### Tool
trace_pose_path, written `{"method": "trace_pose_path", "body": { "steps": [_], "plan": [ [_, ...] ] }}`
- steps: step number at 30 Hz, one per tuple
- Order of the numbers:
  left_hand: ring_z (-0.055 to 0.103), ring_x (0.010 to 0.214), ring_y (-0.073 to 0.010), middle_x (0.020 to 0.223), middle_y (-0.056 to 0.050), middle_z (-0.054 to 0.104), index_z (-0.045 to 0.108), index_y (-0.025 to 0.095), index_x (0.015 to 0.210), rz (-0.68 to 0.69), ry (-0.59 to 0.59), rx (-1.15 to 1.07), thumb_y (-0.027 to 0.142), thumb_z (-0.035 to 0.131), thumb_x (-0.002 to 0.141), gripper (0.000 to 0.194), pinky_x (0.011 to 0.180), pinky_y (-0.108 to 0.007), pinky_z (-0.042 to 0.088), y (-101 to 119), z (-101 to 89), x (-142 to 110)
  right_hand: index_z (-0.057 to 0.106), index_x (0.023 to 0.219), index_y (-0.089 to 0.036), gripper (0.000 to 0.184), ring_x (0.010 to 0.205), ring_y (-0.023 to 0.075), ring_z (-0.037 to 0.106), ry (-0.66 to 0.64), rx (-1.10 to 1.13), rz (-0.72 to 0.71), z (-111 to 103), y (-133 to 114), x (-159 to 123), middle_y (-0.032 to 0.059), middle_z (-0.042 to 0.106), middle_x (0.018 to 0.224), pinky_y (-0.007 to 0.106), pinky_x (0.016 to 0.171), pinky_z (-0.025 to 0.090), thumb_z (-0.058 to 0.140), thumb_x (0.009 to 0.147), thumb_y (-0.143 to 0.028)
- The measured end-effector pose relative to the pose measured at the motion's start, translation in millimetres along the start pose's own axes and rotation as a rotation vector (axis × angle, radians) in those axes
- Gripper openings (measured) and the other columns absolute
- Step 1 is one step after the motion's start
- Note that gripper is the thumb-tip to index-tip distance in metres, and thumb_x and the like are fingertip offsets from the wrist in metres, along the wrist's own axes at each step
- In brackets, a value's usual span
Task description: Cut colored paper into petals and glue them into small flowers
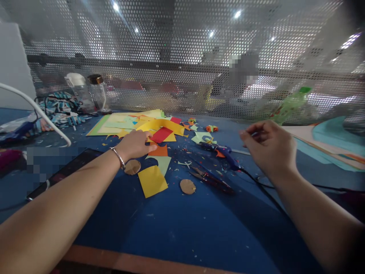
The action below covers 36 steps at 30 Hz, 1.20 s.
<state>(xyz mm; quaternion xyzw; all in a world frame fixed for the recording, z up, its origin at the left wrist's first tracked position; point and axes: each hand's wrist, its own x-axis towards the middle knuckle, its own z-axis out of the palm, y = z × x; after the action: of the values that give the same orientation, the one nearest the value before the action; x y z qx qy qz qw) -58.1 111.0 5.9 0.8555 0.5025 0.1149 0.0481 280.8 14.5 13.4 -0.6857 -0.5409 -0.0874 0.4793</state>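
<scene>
My left hand (137, 144), with a bracelet at the wrist, reaches over a pile of coloured paper. Its thumb and fingers are apart, beside a red paper piece (162, 134) and over the edge of an orange paper square (158, 150). My right hand (269, 146) hovers above the table, thumb and fingertips drawn together, with nothing visible in them. Left of it lies a blue glue gun (228, 155) on a black cord. Scissors (212, 179) lie nearer me. Two brown cardboard discs (187, 186) flank a yellow paper square (153, 181).
A phone (67, 169) and a white cable (37, 110) are at left. Two bottles (98, 93) stand behind, against a perforated metal screen (171, 45). Large paper sheets (330, 142) and a green-capped bottle (292, 104) are at right. Paper scraps litter the blue table (182, 228).
</scene>
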Motion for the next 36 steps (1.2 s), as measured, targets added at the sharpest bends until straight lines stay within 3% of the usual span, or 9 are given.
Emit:
{"method": "trace_pose_path", "body": {
  "steps": [4, 10, 12, 16, 19, 26, 30, 33, 36],
  "plan": [
    [0.061, 0.103, -0.0378, 0.108, -0.020, 0.069, 0.060, 0.014, 0.123, -0.082, 0.006, 0.062, 0.065, 0.062, 0.072, 0.072, 0.082, -0.044, 0.045, 6, 4.7, 1, 0.060, 0.075, -0.022, 0.017, 0.054, 0.0140, 0.055, -0.048, -0.032, -0.093, 0, -11, -7, 0.0003, 0.062, 0.065, 0.028, 0.057, 0.042, 0.064, 0.075, -0.038],
    [0.067, 0.082, -0.0259, 0.094, -0.010, 0.071, 0.056, 0.016, 0.127, -0.110, -0.107, -0.151, 0.046, 0.066, 0.072, 0.063, 0.068, -0.033, 0.046, 11, 9.4, 7, 0.062, 0.076, -0.021, 0.018, 0.053, 0.0142, 0.053, -0.281, -0.037, -0.165, 7, -17, -13, 0.0013, 0.062, 0.065, 0.029, 0.056, 0.042, 0.062, 0.079, -0.039],
    [0.066, 0.087, -0.0275, 0.097, -0.011, 0.071, 0.057, 0.016, 0.125, -0.093, -0.099, -0.154, 0.044, 0.067, 0.071, 0.062, 0.072, -0.035, 0.047, 9, 9.5, 8, 0.064, 0.081, -0.021, 0.018, 0.055, 0.0143, 0.054, -0.385, 0.004, -0.220, 9, -21, -17, 0.0024, 0.065, 0.070, 0.029, 0.056, 0.043, 0.061, 0.082, -0.038],
    [0.052, 0.115, -0.0391, 0.119, -0.018, 0.062, 0.065, 0.020, 0.118, -0.066, -0.032, -0.045, 0.055, 0.064, 0.072, 0.057, 0.094, -0.049, 0.040, 3, 12.1, 8, 0.065, 0.085, -0.022, 0.014, 0.063, 0.0136, 0.058, -0.640, 0.051, -0.381, 12, -37, -32, 0.0015, 0.066, 0.079, 0.026, 0.057, 0.046, 0.057, 0.087, -0.033],
    [0.047, 0.117, -0.0413, 0.118, -0.019, 0.058, 0.066, 0.020, 0.114, -0.073, -0.010, -0.031, 0.061, 0.061, 0.073, 0.058, 0.098, -0.054, 0.037, -1, 16.7, 10, 0.066, 0.090, -0.022, 0.014, 0.066, 0.0135, 0.059, -0.779, 0.030, -0.480, 14, -49, -42, 0.0022, 0.067, 0.084, 0.025, 0.057, 0.046, 0.055, 0.089, -0.031],
    [0.048, 0.109, -0.0360, 0.110, -0.014, 0.056, 0.063, 0.021, 0.108, 0.040, -0.045, -0.029, 0.075, 0.061, 0.066, 0.069, 0.100, -0.048, 0.036, 3, 15.7, 11, 0.066, 0.092, -0.019, 0.015, 0.071, 0.0149, 0.061, -0.848, 0.065, -0.598, 20, -58, -55, 0.0043, 0.068, 0.086, 0.026, 0.062, 0.047, 0.053, 0.091, -0.025],
    [0.049, 0.104, -0.0318, 0.107, -0.011, 0.056, 0.064, 0.025, 0.105, 0.140, -0.091, -0.063, 0.068, 0.063, 0.072, 0.055, 0.097, -0.044, 0.038, 2, 13.2, 12, 0.066, 0.091, -0.018, 0.015, 0.076, 0.0158, 0.062, -0.859, 0.092, -0.641, 23, -61, -58, 0.0050, 0.068, 0.087, 0.027, 0.068, 0.047, 0.053, 0.092, -0.023],
    [0.050, 0.100, -0.0308, 0.102, -0.012, 0.056, 0.065, 0.023, 0.098, 0.154, -0.120, -0.067, 0.061, 0.063, 0.074, 0.046, 0.091, -0.043, 0.041, -1, 15.2, 15, 0.066, 0.089, -0.019, 0.014, 0.070, 0.0143, 0.060, -0.863, 0.093, -0.643, 28, -66, -59, 0.0040, 0.068, 0.085, 0.026, 0.063, 0.045, 0.053, 0.092, -0.024],
    [0.051, 0.099, -0.0287, 0.101, -0.010, 0.057, 0.067, 0.022, 0.094, 0.167, -0.078, -0.115, 0.053, 0.066, 0.075, 0.036, 0.089, -0.041, 0.042, -1, 18.5, 19, 0.066, 0.089, -0.019, 0.011, 0.072, 0.0148, 0.060, -0.890, 0.085, -0.678, 36, -78, -62, 0.0037, 0.068, 0.084, 0.027, 0.065, 0.045, 0.055, 0.090, -0.023]
  ]
}}
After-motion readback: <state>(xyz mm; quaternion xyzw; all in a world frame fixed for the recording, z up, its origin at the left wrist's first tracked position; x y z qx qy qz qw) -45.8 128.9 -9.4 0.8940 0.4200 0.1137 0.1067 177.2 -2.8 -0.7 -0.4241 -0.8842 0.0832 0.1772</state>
